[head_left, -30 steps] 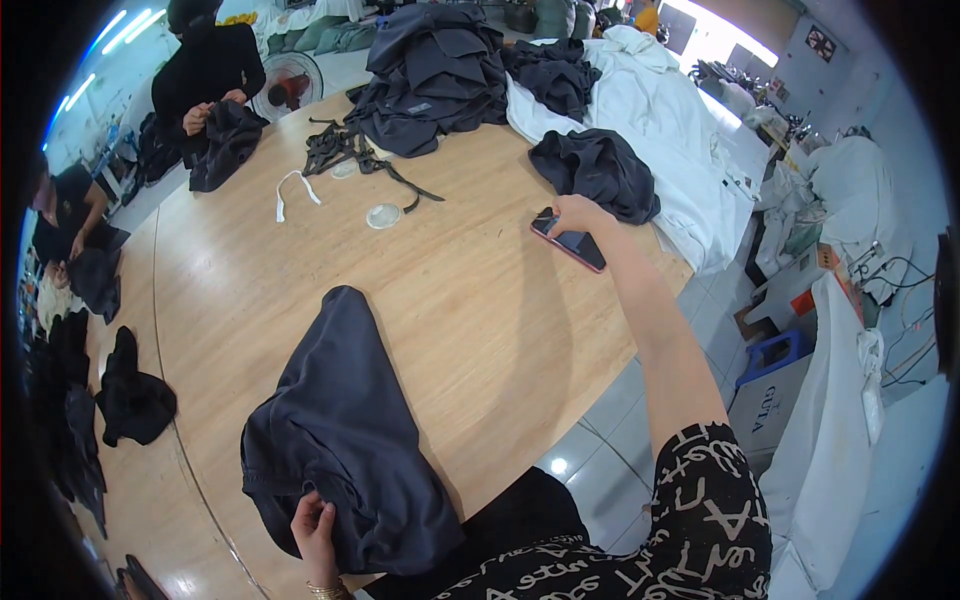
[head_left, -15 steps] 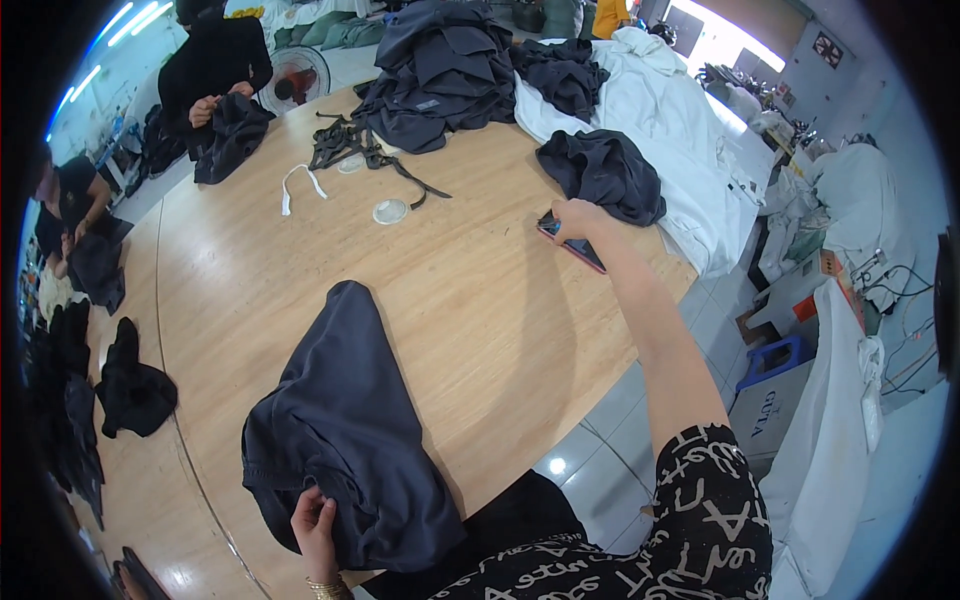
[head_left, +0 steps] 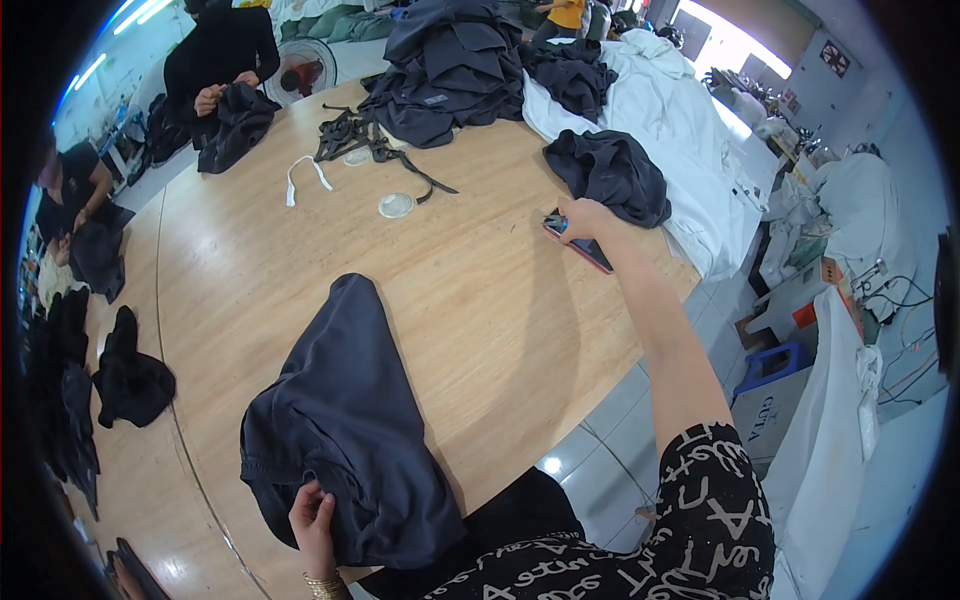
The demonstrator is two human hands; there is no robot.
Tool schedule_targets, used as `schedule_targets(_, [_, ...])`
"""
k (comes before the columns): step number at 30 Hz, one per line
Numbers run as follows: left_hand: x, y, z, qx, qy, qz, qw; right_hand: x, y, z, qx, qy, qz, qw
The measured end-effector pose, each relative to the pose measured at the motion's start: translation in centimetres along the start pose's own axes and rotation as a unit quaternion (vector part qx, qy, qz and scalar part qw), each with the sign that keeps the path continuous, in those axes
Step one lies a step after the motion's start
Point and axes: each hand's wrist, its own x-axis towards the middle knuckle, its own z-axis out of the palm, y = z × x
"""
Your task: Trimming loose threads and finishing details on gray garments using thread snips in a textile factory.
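A dark navy garment [head_left: 350, 410] lies bunched at the table's near edge, its narrow end pointing away from me. My left hand [head_left: 313, 520] pinches a fold of it near the opening at its lower left. Stretched out to the far right, my right hand [head_left: 585, 220] closes over a dark phone [head_left: 588, 252] with a reddish edge, lying flat on the table. At those fingertips shows a small blue-and-metal tool [head_left: 554, 222] that looks like thread snips; the fingers partly hide it. Just beyond the hand sits another bunched dark garment [head_left: 615, 175].
A tall pile of dark garments [head_left: 445, 75] stands at the back beside white cloth [head_left: 660, 120]. Black straps [head_left: 350, 135], a white strip [head_left: 292, 182] and a clear disc [head_left: 396, 205] lie mid-table. Two people handle dark cloth at the far left. Another dark piece [head_left: 135, 375] lies left.
The view has shifted slightly. My left hand keeps its pinch on the garment, and my right hand stays at the phone with little visible movement.
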Motion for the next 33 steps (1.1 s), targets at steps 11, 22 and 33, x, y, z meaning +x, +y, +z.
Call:
schedule_targets(11, [-0.4, 0.0, -0.1, 0.007, -0.006, -0.001, 1.0, -0.3, -0.2, 0.5, -0.007, 0.004, 0.003, 1.0])
schedule_targets(22, [-1.2, 3.9, 2.3, -0.097, -0.07, -0.044, 0.992, -11.2, -14.7, 5.0, 0.302, 0.123, -0.021, 0.945])
schedule_targets(33, [-2.8, 4.9, 2.4, -0.258, -0.046, -0.038, 0.964, -22.8, -33.1, 3.1, 0.603, -0.076, -0.148, 0.78])
